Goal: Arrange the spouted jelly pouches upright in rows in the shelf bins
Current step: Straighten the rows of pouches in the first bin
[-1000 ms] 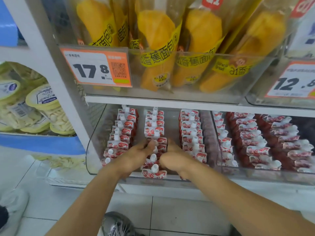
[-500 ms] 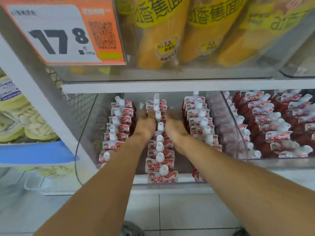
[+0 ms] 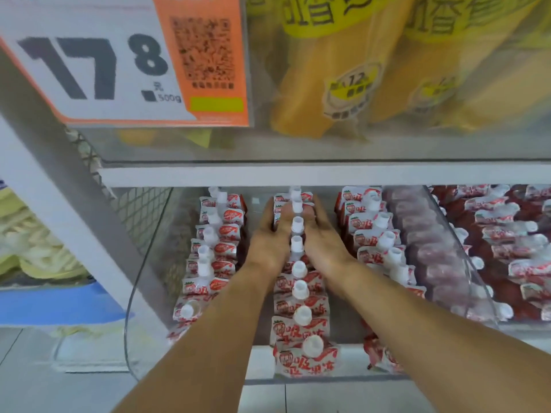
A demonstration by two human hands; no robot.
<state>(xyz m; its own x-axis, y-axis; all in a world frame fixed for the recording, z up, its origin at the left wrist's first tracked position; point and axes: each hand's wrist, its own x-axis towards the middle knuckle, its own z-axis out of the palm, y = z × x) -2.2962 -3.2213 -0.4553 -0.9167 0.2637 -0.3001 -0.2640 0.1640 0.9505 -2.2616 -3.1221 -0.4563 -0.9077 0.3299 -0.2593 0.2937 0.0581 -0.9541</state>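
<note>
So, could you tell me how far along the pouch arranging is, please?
Done: the left row of red-and-white spouted jelly pouches and the right row stand upright in the clear plastic bin. In hand: left hand and right hand flank the middle row. Left: its leaning front pouches.

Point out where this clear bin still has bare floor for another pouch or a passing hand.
Bare floor shows in two lanes of the clear bin: between the left row and middle row, and between the middle row and right row. Left hand and right hand fill their far ends. The neighbouring bin is packed.

narrow gaps between pouch rows (image 3: 298, 299), shelf (image 3: 298, 174) overhead
</note>
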